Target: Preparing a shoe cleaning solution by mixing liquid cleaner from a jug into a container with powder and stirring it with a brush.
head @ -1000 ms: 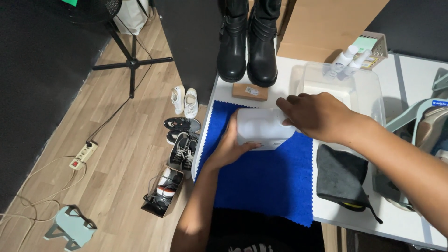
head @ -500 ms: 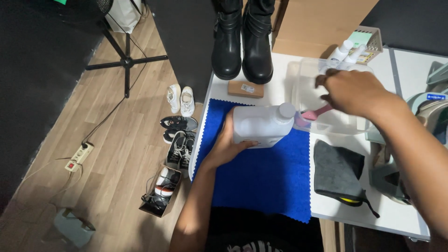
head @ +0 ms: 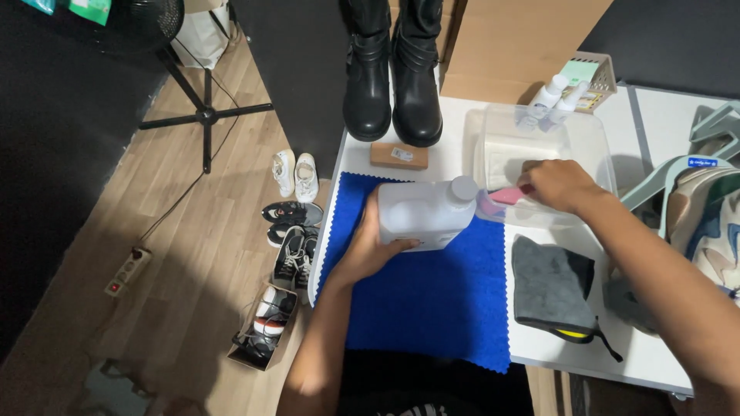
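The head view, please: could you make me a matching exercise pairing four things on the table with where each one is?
Things:
1. white plastic jug
2. black boots
3. grey cloth
4. pink object

Places:
A. standing at the far edge of the table
B. lying flat on the table, right of the blue cloth
C. tipped on its side in the left hand, over the blue cloth
D. in the right hand, at the clear plastic tub

Pairs: 1-C, 2-A, 3-B, 4-D
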